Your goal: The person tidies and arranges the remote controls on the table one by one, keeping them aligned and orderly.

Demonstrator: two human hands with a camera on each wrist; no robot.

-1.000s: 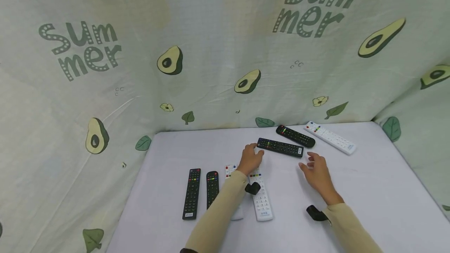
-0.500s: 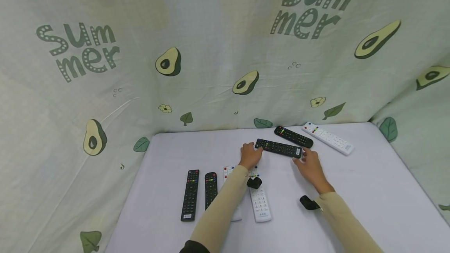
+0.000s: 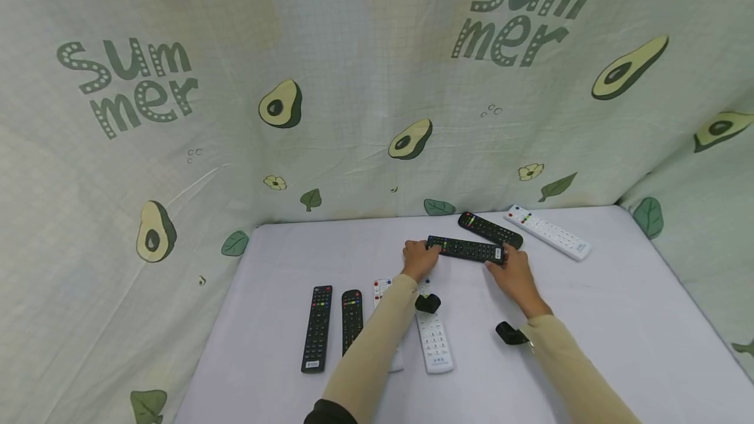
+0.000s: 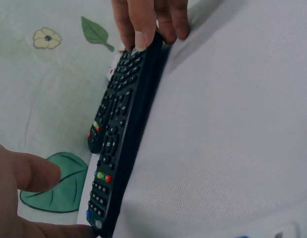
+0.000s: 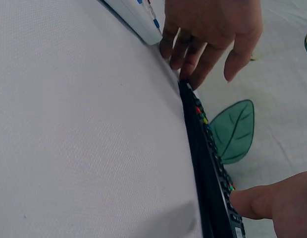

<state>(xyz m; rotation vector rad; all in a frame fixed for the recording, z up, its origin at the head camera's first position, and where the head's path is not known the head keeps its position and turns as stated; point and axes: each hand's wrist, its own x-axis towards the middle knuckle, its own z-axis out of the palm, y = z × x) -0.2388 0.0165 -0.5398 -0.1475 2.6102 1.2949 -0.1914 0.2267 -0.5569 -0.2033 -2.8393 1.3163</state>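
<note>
A long black remote control (image 3: pixel 471 249) lies crosswise at the back of the white table, a hand at each end. My left hand (image 3: pixel 419 259) is at its left end; in the right wrist view a fingertip (image 5: pixel 191 82) touches that end, while the thumb (image 5: pixel 237 62) stands apart. My right hand (image 3: pixel 515 273) grips the right end, and in the left wrist view its fingers straddle that end, one fingertip (image 4: pixel 139 40) over the keys. Right behind lies a second black remote control (image 3: pixel 485 224), which the first partly overlaps in the left wrist view.
A white remote control (image 3: pixel 548 231) lies slanted at the back right. Nearer, two black remotes (image 3: pixel 317 329) (image 3: pixel 352 319) and two white ones (image 3: pixel 383 286) (image 3: pixel 434 345) stand in a row, partly under my left sleeve (image 3: pixel 371 352). A printed cloth (image 3: pixel 341 70) hangs behind the table.
My right hand has moved left and forward onto the right end of the black remote control. My left hand has shifted slightly to that remote's left end. The nearer remotes have stayed in place.
</note>
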